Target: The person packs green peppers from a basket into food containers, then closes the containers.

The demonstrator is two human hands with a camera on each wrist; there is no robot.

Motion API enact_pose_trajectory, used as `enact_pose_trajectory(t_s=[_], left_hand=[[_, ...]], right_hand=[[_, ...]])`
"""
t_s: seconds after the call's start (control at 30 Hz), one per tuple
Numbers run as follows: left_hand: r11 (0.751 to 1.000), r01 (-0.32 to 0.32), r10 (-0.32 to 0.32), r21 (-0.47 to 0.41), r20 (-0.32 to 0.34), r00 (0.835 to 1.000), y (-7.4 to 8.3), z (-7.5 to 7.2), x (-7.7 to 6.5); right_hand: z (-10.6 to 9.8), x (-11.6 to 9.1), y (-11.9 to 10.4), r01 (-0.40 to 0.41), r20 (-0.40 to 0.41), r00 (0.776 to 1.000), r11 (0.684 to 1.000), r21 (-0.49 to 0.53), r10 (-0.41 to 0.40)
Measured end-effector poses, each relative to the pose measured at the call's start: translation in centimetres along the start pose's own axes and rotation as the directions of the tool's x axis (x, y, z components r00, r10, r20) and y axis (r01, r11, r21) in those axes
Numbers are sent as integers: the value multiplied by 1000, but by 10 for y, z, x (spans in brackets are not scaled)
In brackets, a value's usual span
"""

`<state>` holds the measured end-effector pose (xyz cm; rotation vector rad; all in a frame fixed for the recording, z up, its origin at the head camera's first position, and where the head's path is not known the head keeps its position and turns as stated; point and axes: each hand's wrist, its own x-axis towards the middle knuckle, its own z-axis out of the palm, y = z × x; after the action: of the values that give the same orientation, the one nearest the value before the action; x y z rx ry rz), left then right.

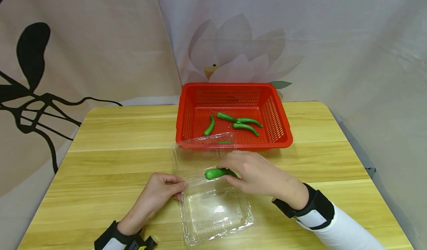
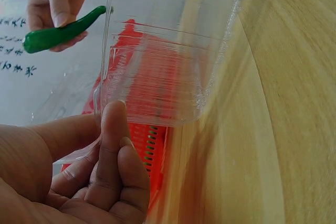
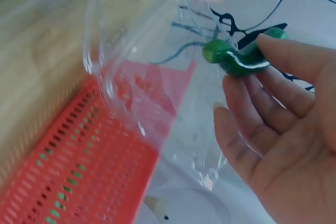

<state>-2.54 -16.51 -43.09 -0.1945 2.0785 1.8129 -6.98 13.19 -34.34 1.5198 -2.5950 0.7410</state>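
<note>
A clear plastic clamshell box (image 1: 213,209) lies open on the table, its lid raised on the far side toward the basket. At its left edge, near the fold, my left hand (image 1: 163,190) pinches the plastic between thumb and fingers. My right hand (image 1: 257,172) holds a green chili pepper (image 1: 215,173) above the box, thumb on one side and fingertips on the other. The right wrist view shows the curved, glossy pepper (image 3: 241,61) in that grip. In the left wrist view the pepper (image 2: 60,36) appears beyond the clear plastic wall (image 2: 157,72).
Behind the box stands a red plastic basket (image 1: 287,138) with several green chili peppers (image 1: 245,127) inside; the lid overlaps its front rim in the head view. A wooden table (image 1: 126,146) carries everything. A printed cloth (image 1: 133,38) hangs behind it.
</note>
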Motion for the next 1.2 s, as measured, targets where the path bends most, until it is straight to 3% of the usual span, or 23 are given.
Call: enact_pose_trajectory(t_s=[0.53, 0.73, 1.0, 1.2], left_hand=[[1000, -23, 24, -19, 11, 1000, -3, 0, 0], [999, -30, 30, -19, 10, 999, -2, 1, -1], [1000, -13, 13, 2, -11, 1000, -1, 2, 0], [1000, -19, 19, 11, -10, 1000, -1, 2, 1]], right_hand=[[40, 5, -12, 66, 204, 978, 990, -123, -40], [57, 4, -12, 83, 225, 973, 983, -163, -45], [73, 1, -14, 150, 269, 962, 924, -352, -54], [80, 1, -14, 138, 263, 964, 905, -402, -30]])
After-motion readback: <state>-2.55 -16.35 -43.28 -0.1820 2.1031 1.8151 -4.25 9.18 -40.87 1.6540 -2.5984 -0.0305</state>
